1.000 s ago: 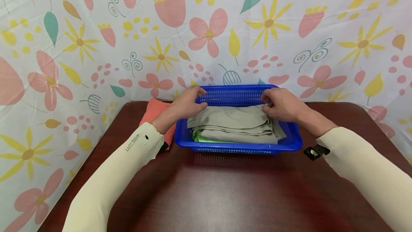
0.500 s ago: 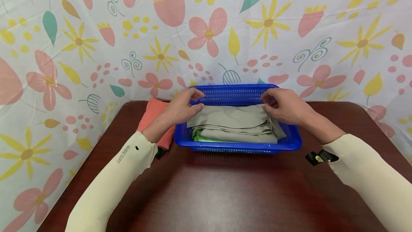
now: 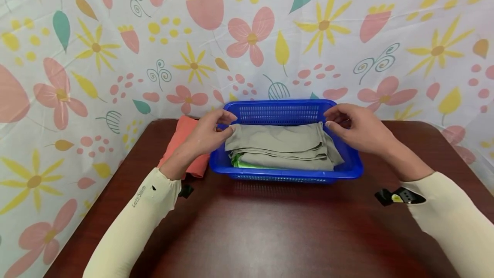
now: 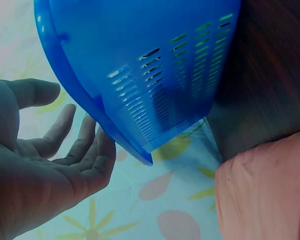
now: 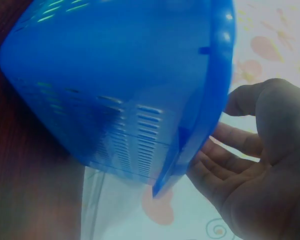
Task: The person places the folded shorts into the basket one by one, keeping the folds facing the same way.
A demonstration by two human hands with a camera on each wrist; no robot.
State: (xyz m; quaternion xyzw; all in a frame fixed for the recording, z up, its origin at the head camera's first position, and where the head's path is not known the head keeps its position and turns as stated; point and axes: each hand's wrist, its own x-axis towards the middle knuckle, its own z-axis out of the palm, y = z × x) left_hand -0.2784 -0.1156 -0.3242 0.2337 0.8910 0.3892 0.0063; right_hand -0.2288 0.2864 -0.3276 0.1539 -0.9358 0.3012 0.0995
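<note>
A blue plastic basket (image 3: 283,175) stands at the back of the table. In it lies a folded grey-green garment (image 3: 275,138), with a bright green cloth (image 3: 251,165) partly showing beneath. My left hand (image 3: 208,134) is at the basket's left end, fingers loosely bent and holding nothing; in the left wrist view its fingertips are right at the rim (image 4: 65,75). At the opposite end is my right hand (image 3: 359,130), thumb and fingers spread apart with nothing between them. The right wrist view has that hand's fingers (image 5: 230,157) close by the rim.
Left of the basket lies a folded coral cloth (image 3: 185,134), partly covered by my left hand and wrist. A flower-printed curtain (image 3: 251,55) hangs right behind the basket. The dark wooden table (image 3: 262,235) extends toward me.
My hands have drawn apart from the garment's two upper corners, the left one leftward and the right one rightward. The garment and basket have stayed in place.
</note>
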